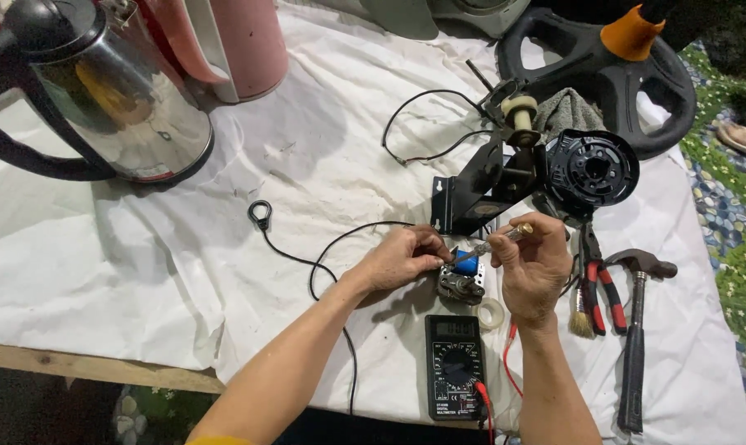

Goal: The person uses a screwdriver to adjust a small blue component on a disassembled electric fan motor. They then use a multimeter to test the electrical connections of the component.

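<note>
My left hand (402,257) pinches a small metal part with a blue piece (463,276) on the white cloth (142,272). My right hand (531,264) grips a screwdriver (505,237) with a clear yellowish handle, its tip pointing down-left onto the blue piece. A black wire (311,264) runs from under my left hand across the cloth. Just beyond the hands stands a black metal bracket (476,194) joined to a round black plastic housing (593,169).
A black multimeter (455,367) with red lead lies near the front edge, a tape roll (491,313) beside it. Red-handled pliers (599,284), a brush (580,317) and a hammer (635,330) lie right. A steel kettle (117,91) and pink jug (241,41) stand far left.
</note>
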